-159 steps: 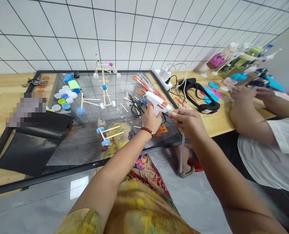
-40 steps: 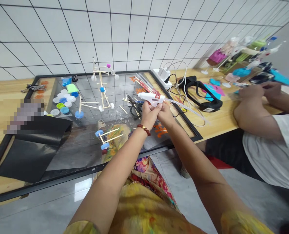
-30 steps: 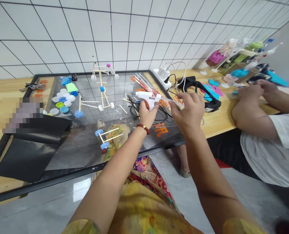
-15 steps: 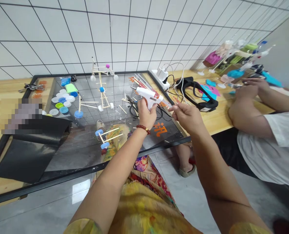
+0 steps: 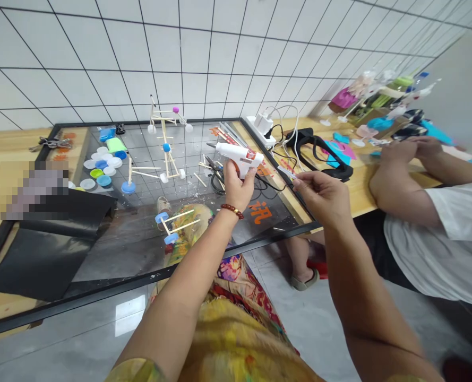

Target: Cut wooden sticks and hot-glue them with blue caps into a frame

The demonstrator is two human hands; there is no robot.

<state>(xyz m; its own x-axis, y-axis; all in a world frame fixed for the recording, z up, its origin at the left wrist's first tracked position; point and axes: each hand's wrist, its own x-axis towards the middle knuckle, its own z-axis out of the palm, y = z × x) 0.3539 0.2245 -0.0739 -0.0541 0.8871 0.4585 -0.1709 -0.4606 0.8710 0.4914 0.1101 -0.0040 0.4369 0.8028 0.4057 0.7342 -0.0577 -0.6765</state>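
My left hand [image 5: 239,187] is wrapped round the grip of a white hot glue gun [image 5: 241,155], whose dark nozzle points left over the glass board. In my right hand [image 5: 321,193], thumb and fingers pinch a translucent glue stick [image 5: 286,172]. The stick is apart from the gun, a short way right of its back end. Below the gun lie black-handled scissors [image 5: 217,180] and several thin wooden sticks [image 5: 199,179]. Left of my left forearm sits a small stick frame with blue cap wheels [image 5: 171,237].
A taller stick model [image 5: 166,147] stands behind, near several bottle caps [image 5: 100,162]. Black sheets [image 5: 48,244] lie at left. A white power strip [image 5: 262,132] with cables and a black headset [image 5: 323,151] are at right. Another person's hands [image 5: 403,148] rest farther right.
My right hand has moved right with the glue stick, which has come away from the back of the glue gun. My left hand has hardly moved.
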